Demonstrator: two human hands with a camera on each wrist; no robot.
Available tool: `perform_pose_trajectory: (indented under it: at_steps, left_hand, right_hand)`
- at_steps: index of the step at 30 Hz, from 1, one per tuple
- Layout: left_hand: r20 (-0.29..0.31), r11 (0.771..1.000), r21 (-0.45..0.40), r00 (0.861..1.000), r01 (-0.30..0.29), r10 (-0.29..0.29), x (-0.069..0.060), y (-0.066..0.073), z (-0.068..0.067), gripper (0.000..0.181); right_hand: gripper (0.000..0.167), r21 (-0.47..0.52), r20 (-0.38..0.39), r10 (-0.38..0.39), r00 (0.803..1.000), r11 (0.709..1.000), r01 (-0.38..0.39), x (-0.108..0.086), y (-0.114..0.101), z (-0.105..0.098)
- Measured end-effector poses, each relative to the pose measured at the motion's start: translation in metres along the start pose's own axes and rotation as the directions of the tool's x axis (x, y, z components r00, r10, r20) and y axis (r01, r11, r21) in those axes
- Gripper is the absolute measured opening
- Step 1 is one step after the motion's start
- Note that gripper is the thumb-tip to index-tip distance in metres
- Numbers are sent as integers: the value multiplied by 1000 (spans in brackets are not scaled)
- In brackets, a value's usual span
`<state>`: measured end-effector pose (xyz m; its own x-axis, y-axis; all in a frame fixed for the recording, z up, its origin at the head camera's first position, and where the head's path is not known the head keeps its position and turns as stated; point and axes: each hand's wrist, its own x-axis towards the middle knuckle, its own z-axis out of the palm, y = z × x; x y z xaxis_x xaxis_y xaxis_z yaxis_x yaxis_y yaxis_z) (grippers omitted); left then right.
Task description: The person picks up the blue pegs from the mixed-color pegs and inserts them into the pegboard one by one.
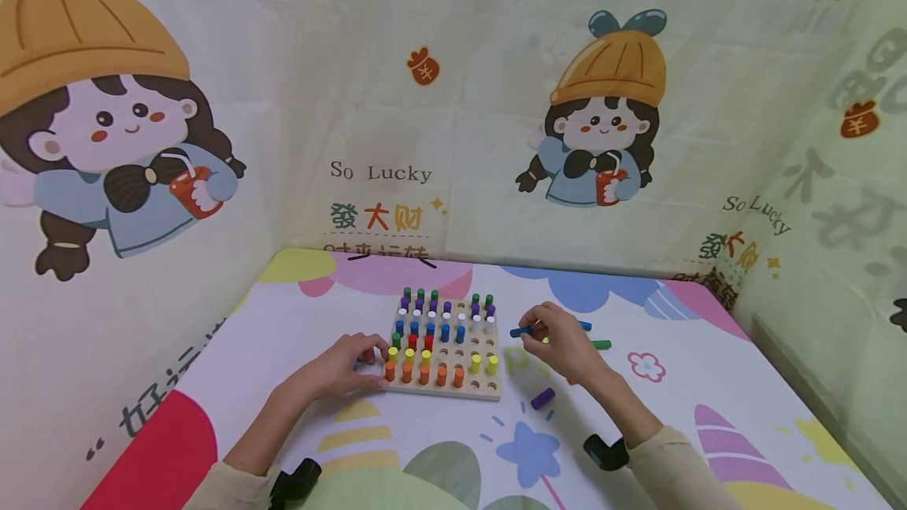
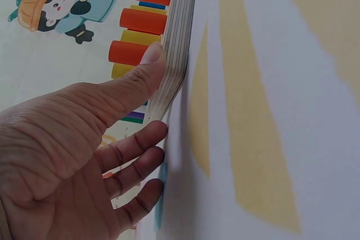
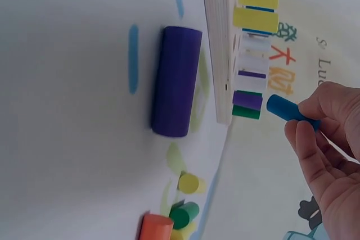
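Note:
A wooden pegboard [image 1: 464,393] stands on the table with rows of coloured pegs in it. At its near left corner my left hand [image 1: 347,362] holds the board, the thumb [image 2: 153,60] against its edge beside an orange peg [image 2: 128,52]. My right hand [image 1: 563,334] pinches a blue peg [image 3: 287,108] between thumb and fingertips, in the air just right of the board. Below that hand a purple peg [image 3: 177,82] lies on the table. Green [image 3: 184,214], yellow [image 3: 189,183] and orange [image 3: 156,227] pegs lie nearby.
Another blue peg [image 1: 585,326] and a green peg [image 1: 601,345] lie beyond the right hand. The table [image 1: 283,321] has a printed cover, with patterned cloth walls [image 1: 482,179] behind and at both sides. Unfilled holes show on the board's right half.

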<state>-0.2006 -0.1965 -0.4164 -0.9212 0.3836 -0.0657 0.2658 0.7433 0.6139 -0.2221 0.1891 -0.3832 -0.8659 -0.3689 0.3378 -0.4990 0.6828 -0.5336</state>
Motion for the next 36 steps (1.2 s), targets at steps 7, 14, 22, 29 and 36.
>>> perform_pose_trajectory:
  at_steps: [7,14,22,29,36]
  left_hand:
    - [0,999,13,999,-33,33,-2,-1,-1,39]
    - [-4,1000,-4,1000,-17,17,-2,-1,-2,38]
    - [2,999,1,999,-36,36,-2,-1,-3,38]
    - [10,1000,-10,1000,-25,25,-1,-1,-1,38]
    - [7,1000,8,1000,-22,22,0,-1,-1,38]
  right_hand:
    - [16,22,9,-32,999,999,32,5,-7,6]
    - [17,32,41,-19,999,999,18,12,-14,15]
    - [19,45,47,-8,999,999,6,19,-21,24]
    - [18,38,62,17,998,999,-19,23,-22,33]
    - [16,52,79,15,997,998,-19,28,-24,39]
